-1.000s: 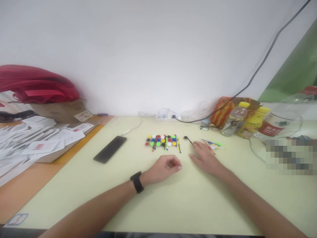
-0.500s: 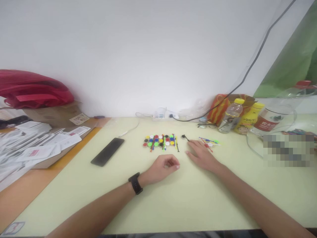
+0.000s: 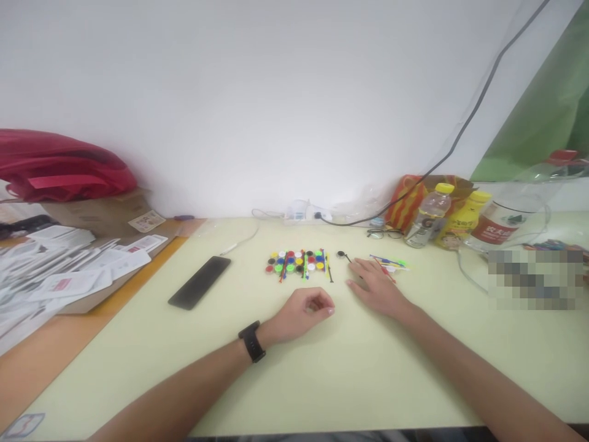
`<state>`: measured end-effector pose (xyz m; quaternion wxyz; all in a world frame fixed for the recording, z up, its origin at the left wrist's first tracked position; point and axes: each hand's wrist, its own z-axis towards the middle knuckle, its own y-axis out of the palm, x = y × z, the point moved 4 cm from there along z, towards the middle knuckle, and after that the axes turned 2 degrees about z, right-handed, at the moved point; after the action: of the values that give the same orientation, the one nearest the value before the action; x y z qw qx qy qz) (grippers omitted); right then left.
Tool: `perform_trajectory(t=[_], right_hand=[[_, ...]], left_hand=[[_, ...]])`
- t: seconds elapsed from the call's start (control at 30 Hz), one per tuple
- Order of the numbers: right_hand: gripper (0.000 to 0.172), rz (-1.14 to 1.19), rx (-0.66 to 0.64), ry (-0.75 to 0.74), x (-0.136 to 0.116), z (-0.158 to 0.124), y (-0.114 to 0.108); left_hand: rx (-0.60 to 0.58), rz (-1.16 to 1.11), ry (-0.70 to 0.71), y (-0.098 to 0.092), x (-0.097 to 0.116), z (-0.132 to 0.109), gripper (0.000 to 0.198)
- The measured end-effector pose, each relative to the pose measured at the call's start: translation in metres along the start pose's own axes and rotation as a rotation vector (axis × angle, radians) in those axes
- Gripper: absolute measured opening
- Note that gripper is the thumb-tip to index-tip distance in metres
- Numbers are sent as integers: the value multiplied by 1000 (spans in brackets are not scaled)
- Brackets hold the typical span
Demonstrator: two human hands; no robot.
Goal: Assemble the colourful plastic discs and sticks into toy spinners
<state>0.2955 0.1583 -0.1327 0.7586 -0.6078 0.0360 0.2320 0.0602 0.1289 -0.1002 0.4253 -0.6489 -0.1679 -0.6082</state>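
Rows of coloured round pieces (image 3: 299, 261) with thin coloured sticks across them lie on the pale green table (image 3: 294, 380). My left hand (image 3: 306, 312), below the rows, is curled with thumb and forefinger tips together; whether anything is between them is too small to tell. My right hand (image 3: 375, 285) rests palm down with fingers spread, its fingertips at the lower end of a short black stick (image 3: 348, 258). Beside that stick sits a black round piece (image 3: 340, 253). Beyond the right hand lies a loose pile of coloured sticks (image 3: 399, 263), partly covered by it.
A black phone (image 3: 200, 282) lies left of the rows. Glasses (image 3: 385, 233), a clear bottle (image 3: 430, 215), a yellow bottle (image 3: 464, 218) and a large jug (image 3: 499, 227) stand or lie at the back right. White packets (image 3: 69, 282) and a box (image 3: 101, 212) are at left.
My right hand has shifted very slightly to the right and down, away from the black round piece. My left hand has hardly moved.
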Motion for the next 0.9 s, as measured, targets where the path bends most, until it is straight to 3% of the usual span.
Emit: perform_trajectory(t=[0.6, 0.77, 0.9], right_hand=[[64, 6, -77, 22, 5, -7, 10], [63, 147, 93, 36, 1, -4, 1], [46, 372, 310, 59, 2, 1, -12]], left_hand=[[-2, 17, -1, 1, -1, 1, 25], [-15, 27, 7, 1, -1, 0, 22], [-16, 28, 1, 1, 0, 0, 22]])
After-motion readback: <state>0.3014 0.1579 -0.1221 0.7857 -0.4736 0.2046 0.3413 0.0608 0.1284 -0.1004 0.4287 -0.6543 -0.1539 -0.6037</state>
